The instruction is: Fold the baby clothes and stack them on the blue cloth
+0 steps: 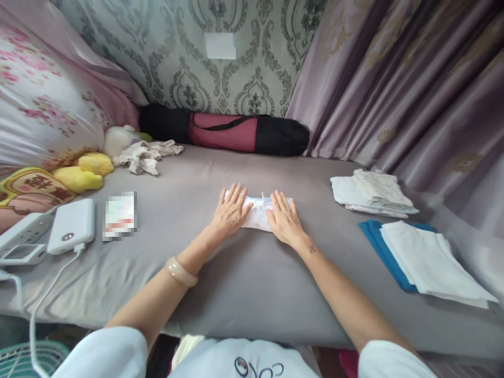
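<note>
A small folded white cloth with a faint print and a bluish top edge lies flat on the grey bed sheet. My left hand rests on its left end, palm down, fingers stretched out. On the right end lies my right hand, also flat with its fingers extended. Both hands press on the cloth without gripping it. A short white string or tag sticks up from its far edge. What lies under my palms is hidden.
Folded white cloths are stacked at right, near a white cloth on a blue cloth. At left lie a power bank, a power strip and a crumpled cloth. A long black-and-maroon bag lies along the wall.
</note>
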Demonstrator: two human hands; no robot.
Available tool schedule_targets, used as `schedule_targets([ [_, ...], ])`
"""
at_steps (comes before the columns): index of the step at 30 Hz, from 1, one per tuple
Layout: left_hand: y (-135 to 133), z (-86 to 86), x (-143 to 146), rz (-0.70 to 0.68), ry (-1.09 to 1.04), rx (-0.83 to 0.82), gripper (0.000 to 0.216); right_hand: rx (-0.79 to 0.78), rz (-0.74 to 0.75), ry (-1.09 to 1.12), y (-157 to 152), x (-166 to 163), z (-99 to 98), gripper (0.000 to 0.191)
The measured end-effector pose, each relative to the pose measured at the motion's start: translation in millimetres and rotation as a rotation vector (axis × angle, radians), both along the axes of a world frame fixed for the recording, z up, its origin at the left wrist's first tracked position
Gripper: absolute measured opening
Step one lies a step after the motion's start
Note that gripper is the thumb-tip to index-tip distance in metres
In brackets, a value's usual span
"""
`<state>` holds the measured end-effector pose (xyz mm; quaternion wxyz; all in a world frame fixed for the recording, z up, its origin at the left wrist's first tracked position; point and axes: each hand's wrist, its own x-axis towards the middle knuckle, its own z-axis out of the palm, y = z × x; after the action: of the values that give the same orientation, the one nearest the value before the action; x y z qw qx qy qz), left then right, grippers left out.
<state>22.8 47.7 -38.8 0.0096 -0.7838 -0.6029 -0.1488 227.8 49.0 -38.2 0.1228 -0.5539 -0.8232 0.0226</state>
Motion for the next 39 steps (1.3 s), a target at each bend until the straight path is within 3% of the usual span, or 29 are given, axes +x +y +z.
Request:
schedule_targets([
  [2,-1,1.5,-9,0.086,-0.014,0.066,0.064,0.118,-0.039,0.011,-2,5,-0.3,0.061],
  [3,-1,-0.1,-13,0.091,-0.010,0.022,0.065,0.116,-0.045,0.004,-3,8,-3.1,0.061],
  [6,2,-9.6,-26,0.019,0.017,-0.217,0.068,-0.029,-0.057,-0.029,0,15,-17.8,0.060],
  [9,6,-12.3,-32,-0.005,0.040,-0.311,0.068,-0.125,-0.047,0.009,8,22,-26.7,0.058],
  [12,3,-2.6,-27,0.020,0.062,-0.280,0.063,-0.133,-0.125,0.124,15,29,-18.2,0.056],
  [17,-7,7.6,-1,-0.114,0.038,-0.187,0.057,-0.244,-0.526,0.104,8,38,8.6,0.044],
  [23,-7,-16.3,20,-0.152,-0.015,-0.208,0.058,-0.295,-0.530,0.070,3,36,8.1,0.043],
  [26,-8,-23.7,19,-0.150,-0.031,-0.166,0.058,-0.309,-0.532,0.227,9,34,8.2,0.027],
  [29,-9,-24.4,19,-0.132,-0.034,-0.131,0.057,-0.421,-0.538,0.567,14,29,17.4,0.014],
  [34,-10,-18.3,21,-0.121,-0.026,-0.159,0.056,-0.440,-0.465,1.087,12,6,46.7,0.023],
  [39,-9,-13.2,19,-0.132,-0.039,-0.132,0.053,-0.470,-0.324,1.186,10,-35,60.8,0.027],
])
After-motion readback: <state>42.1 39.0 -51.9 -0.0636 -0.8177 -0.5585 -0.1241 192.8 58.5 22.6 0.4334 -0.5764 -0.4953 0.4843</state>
